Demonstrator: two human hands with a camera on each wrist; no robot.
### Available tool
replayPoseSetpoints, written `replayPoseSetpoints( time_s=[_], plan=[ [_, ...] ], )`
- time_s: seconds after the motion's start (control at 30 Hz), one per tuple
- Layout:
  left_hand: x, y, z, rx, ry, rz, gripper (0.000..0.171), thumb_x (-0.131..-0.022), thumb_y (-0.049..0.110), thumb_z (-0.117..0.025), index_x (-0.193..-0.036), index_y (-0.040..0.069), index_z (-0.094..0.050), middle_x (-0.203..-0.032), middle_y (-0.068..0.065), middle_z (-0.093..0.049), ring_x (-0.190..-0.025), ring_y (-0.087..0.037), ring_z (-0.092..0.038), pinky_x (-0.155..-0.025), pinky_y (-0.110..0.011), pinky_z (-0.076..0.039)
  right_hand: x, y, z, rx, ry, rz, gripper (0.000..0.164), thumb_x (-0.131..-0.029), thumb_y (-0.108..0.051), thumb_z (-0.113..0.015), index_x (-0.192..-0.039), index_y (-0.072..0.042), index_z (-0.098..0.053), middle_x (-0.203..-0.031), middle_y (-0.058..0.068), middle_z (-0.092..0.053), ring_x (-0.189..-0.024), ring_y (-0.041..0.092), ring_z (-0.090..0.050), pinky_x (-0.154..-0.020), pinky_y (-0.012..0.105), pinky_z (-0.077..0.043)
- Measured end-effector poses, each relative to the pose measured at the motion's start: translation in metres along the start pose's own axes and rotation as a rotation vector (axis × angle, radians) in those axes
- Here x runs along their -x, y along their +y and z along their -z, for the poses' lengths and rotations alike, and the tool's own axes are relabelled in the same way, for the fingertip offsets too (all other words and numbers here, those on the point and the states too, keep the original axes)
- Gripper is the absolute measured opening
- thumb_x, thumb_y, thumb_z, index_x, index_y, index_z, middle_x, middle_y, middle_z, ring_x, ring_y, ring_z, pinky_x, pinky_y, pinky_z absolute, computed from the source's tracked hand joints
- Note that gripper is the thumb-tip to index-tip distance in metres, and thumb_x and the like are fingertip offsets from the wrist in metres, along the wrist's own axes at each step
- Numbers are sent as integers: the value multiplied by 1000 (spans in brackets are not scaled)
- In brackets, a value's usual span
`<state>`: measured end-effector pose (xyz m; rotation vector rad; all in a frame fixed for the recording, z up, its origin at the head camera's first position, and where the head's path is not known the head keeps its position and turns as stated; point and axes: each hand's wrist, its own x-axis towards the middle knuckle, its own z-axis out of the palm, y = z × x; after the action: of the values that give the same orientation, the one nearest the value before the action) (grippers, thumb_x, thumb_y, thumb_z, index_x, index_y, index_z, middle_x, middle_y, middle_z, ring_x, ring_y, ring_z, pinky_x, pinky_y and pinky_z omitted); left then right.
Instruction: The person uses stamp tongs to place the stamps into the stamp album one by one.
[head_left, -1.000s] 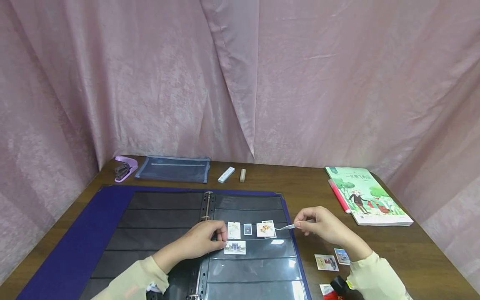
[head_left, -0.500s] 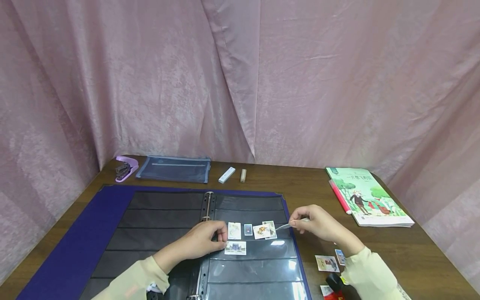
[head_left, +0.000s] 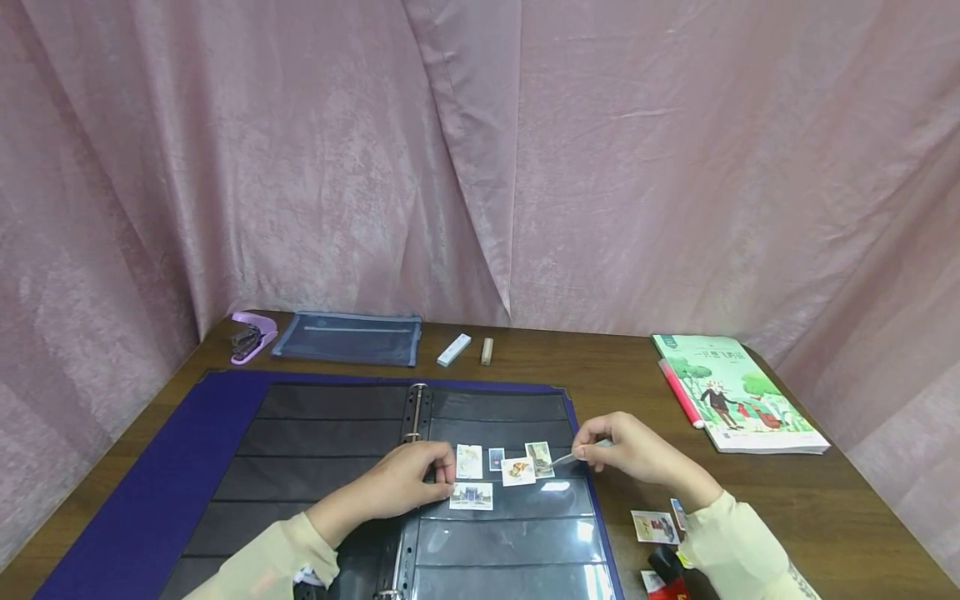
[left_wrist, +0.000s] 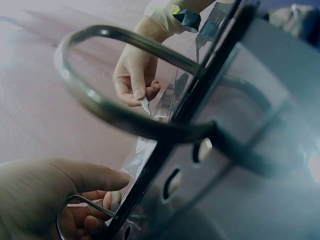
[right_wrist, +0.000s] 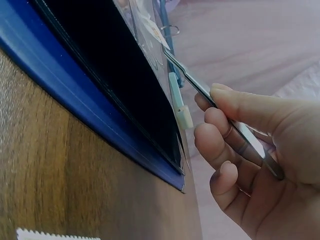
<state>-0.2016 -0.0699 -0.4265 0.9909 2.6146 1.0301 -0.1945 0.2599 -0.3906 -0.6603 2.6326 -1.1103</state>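
Note:
My right hand [head_left: 618, 446] pinches a pair of tweezers [right_wrist: 200, 87] between thumb and fingers. In the head view the tweezers' tips lie over the right edge of a greenish stamp [head_left: 538, 457]. Left of it, slightly tilted, is a white stamp with an orange picture [head_left: 518, 472], overlapping its corner. A small blue stamp [head_left: 496, 458], a pale stamp [head_left: 468, 462] and a stamp showing a building [head_left: 471, 497] also lie on the right page of the open stamp album [head_left: 495, 575]. My left hand [head_left: 412, 481] rests its fingertips on this page beside the rings.
Loose stamps [head_left: 654, 527] lie on the table right of the album, partly under the right forearm. Behind are a purple stapler [head_left: 258, 337], mesh pouch [head_left: 348, 340], white block [head_left: 453, 350] and small tan block [head_left: 486, 351]. A green book [head_left: 738, 396] and red pen [head_left: 680, 394] lie right.
The orange-pictured stamp has slid left and toward the wearer, uncovering most of the greenish stamp. My right hand has moved left with the tweezers; my left hand has stayed put.

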Motion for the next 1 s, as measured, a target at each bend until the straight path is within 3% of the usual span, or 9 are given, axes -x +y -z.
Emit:
replayPoseSetpoints(
  time_s=[0.73, 1.0],
  plan=[
    [0, -1, 0, -9, -1, 5, 18, -77, 19, -68, -74, 26, -52, -68, 13, -50, -51, -3, -35, -51, -20, -31, -9, -3, 4, 14, -96, 29, 13, -83, -20, -62, -82, -8, -65, -75, 9, -64, -61, 7, -55, -57, 27, -49],
    [-1, -2, 0, -5, -4, -1, 17, -77, 20, -68, -74, 26, -52, -67, 13, -50, -51, -3, -35, -51, -20, -31, -10, -2, 8, 23, -113, -5, 14, -83, -23, -63, -83, -9, -66, -73, 10, -64, -58, 7, -54, -54, 28, -49]
  ],
)
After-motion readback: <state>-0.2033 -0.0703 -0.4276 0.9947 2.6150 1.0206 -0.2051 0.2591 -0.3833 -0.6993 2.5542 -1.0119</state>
